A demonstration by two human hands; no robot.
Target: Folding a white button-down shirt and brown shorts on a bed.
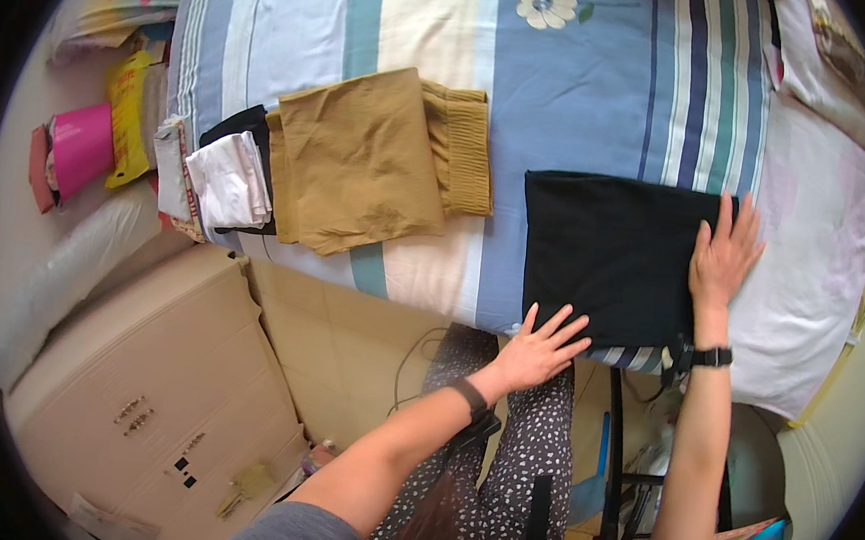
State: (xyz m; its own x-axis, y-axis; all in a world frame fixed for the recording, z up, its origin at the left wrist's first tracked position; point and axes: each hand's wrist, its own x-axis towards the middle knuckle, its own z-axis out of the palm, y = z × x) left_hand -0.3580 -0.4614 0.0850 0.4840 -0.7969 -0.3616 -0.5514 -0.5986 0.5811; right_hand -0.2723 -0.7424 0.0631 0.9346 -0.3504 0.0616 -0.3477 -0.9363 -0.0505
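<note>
A black folded garment [609,257] lies flat on the bed near its front edge; its exact kind cannot be told. My left hand [539,350] rests on its lower left corner, fingers spread. On its right edge lies my right hand [727,252], palm down with fingers stretched out. Folded mustard-brown trousers [360,165] with a ribbed elastic waistband lie to the left. Beside them is a small folded white cloth [226,180] on top of a black cloth [249,122].
A striped, flowered bedspread [575,99] covers the bed. Left of it stand a pink container [82,145], a yellow bag [130,118] and a beige cabinet [154,381]. A whitish cloth [806,236] hangs at the right. Cables lie on the floor.
</note>
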